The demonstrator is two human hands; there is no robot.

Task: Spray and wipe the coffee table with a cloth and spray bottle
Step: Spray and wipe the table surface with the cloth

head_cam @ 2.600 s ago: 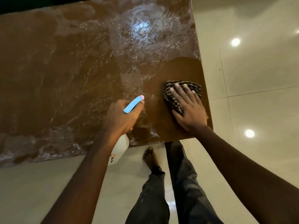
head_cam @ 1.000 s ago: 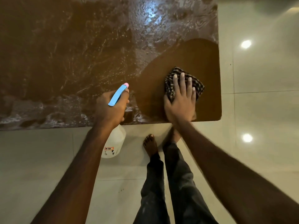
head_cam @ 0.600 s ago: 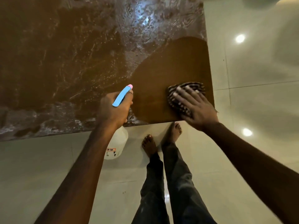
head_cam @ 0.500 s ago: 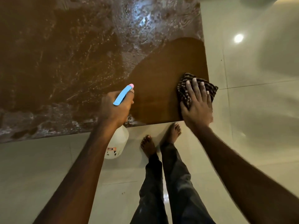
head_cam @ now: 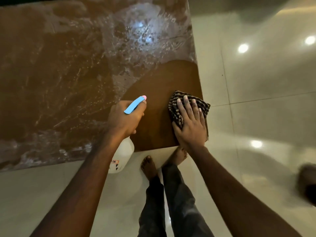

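One desk [head_cam: 51, 74]; one spray bottle [head_cam: 124, 154]; one striped cloth [head_cam: 173, 108]; two hands: left hand [head_cam: 125, 117], right hand [head_cam: 189, 127]; two bare feet [head_cam: 148, 165]; three light reflections [head_cam: 243, 48] on the floor [head_cam: 265, 117].

Cloth [head_cam: 174, 104] on table [head_cam: 51, 74] — bottle [head_cam: 125, 151] perhaps overhanging

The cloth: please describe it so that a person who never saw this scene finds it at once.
Start at the glossy brown coffee table, mostly covered in a wet whitish film. Its near right corner is a wiped patch, and there the dark-and-tan striped cloth lies crumpled under the flat right hand. It is the only striped thing; the left hand holds a white spray bottle with a blue head.
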